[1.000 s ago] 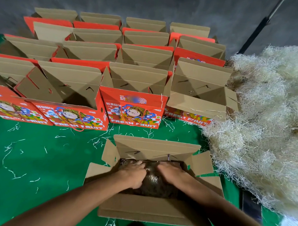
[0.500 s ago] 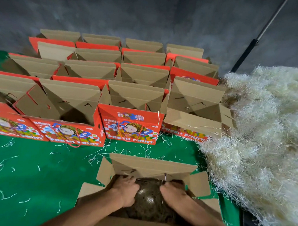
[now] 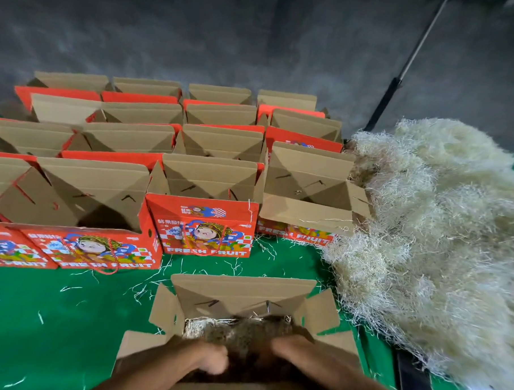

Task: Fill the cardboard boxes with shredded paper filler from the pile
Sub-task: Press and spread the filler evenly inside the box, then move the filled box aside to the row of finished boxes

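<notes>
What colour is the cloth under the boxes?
Green, strewn with pale paper shreds; the cloth shows best in the head view.

single head cam, wide-angle; looks forward and down from above the near box, close over both forearms at bottom edge; rows of red boxes mid-frame; filler pile right; grey wall fills top

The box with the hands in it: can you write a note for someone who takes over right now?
Left hand and right hand: both inside the near box, on the filler; their grip is too blurred to tell.
Pile: on the right, on the green table.
Done: near box has filler.
Left: the red boxes behind, open; those whose insides show hold none.
</notes>
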A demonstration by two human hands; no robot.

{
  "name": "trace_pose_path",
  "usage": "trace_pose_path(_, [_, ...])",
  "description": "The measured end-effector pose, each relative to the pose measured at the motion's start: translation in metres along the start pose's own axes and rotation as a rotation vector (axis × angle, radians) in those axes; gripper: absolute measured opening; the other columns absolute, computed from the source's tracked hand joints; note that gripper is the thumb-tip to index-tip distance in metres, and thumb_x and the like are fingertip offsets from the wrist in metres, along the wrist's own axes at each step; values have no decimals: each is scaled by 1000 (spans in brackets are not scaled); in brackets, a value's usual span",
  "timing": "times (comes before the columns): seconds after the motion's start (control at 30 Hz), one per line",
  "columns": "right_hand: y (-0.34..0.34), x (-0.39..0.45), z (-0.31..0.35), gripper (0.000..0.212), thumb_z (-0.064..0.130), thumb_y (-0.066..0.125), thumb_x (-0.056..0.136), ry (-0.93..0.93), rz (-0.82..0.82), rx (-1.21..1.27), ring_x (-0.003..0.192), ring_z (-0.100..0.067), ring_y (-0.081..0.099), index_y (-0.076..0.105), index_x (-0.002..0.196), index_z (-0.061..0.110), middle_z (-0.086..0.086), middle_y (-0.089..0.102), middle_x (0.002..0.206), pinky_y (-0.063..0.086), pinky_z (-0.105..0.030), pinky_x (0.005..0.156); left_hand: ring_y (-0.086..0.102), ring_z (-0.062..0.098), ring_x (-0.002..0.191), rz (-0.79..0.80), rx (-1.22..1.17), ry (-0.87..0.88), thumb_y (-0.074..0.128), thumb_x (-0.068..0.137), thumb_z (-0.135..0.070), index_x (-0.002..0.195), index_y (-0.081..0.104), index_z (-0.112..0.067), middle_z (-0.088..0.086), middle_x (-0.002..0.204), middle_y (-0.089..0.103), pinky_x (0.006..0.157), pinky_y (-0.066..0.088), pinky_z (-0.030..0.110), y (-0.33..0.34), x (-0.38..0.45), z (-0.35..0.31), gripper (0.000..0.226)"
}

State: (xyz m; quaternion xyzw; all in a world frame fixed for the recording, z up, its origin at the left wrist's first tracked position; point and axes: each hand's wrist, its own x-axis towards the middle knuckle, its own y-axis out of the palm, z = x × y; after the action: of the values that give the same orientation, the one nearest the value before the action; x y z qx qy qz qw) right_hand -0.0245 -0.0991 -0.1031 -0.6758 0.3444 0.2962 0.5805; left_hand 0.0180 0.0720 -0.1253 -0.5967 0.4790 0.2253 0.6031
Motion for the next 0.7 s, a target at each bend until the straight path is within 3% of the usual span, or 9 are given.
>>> trace_pose_path(0.07, [3, 9, 8, 47, 18, 66, 91, -153, -156, -37, 130, -22, 51, 54, 132, -2, -22, 55, 138, 37, -28, 105, 47, 33, 131, -2, 7, 26, 37, 98, -31, 140, 47, -9, 16, 143, 49, 109, 38, 42, -4, 1, 0, 48])
trace_pose_path(0.1, [-4, 6, 8, 41, 18, 59, 96, -247, -99, 76, 128, -31, 51, 55, 134, 2, -20, 54, 140, 40, -36, 103, 50, 31, 128, -9, -13, 53, 37, 95, -31, 137, 47, -13, 16, 140, 51, 105, 40, 41, -10, -3, 0, 47])
trace_pose_path(0.17, [-26, -13, -5, 25, 18, 54, 95, -307, -105, 200, 106, -34, 62, 63, 115, 7, -19, 65, 120, 47, -35, 79, 63, 22, 100, -119, -108, 98, 41, 88, -32, 115, 55, -20, 9, 112, 65, 79, 50, 31, -25, -10, -2, 33])
trace_pose_path(0.23, [-48, -22, -22, 13, 24, 54, 94, -337, -242, 341, 84, -28, 63, 62, 97, 14, -12, 68, 99, 43, -30, 66, 63, 14, 68, -254, -238, 190, 49, 90, -28, 95, 59, -25, -2, 80, 66, 49, 44, 23, -40, -22, -6, 12])
trace_pose_path(0.27, [-59, -31, -31, 14, 28, 54, 96, -356, -273, 378, 76, -24, 61, 62, 93, 16, -7, 66, 91, 43, -30, 64, 61, 11, 60, -339, -280, 257, 53, 93, -26, 90, 61, -27, -4, 74, 66, 44, 41, 23, -47, -30, -9, 9])
trace_pose_path(0.4, [-82, -73, -67, 16, 28, 59, 97, -438, -453, 569, 60, -8, 61, 63, 81, 27, 9, 67, 78, 49, -28, 53, 52, -2, 49, -638, -257, 534, 53, 98, -27, 101, 62, -34, -10, 93, 66, 39, 38, 18, -66, -67, -25, 12])
trace_pose_path(0.47, [-78, -87, -79, 11, 24, 61, 95, -450, -615, 632, 64, -7, 68, 67, 87, 27, 7, 71, 79, 57, -27, 53, 57, -5, 71, -845, -149, 588, 52, 99, -31, 119, 59, -35, -19, 117, 54, 50, 46, 14, -70, -83, -33, 21])
trace_pose_path(0.57, [-66, -92, -96, 13, 25, 65, 93, -267, -909, 614, 81, -9, 71, 70, 105, 25, 8, 73, 95, 61, -26, 65, 47, 4, 111, -1141, 79, 604, 57, 95, -30, 133, 48, -31, -15, 133, 40, 91, 45, 20, -68, -88, -40, 39])
trace_pose_path(0.7, [-42, -90, -117, 17, 19, 72, 88, -191, -1146, 600, 93, -12, 64, 73, 104, 20, 8, 69, 103, 52, -25, 78, 30, 15, 137, -1197, 154, 536, 61, 92, -22, 151, 29, -24, -6, 156, 24, 114, 35, 43, -64, -85, -49, 68])
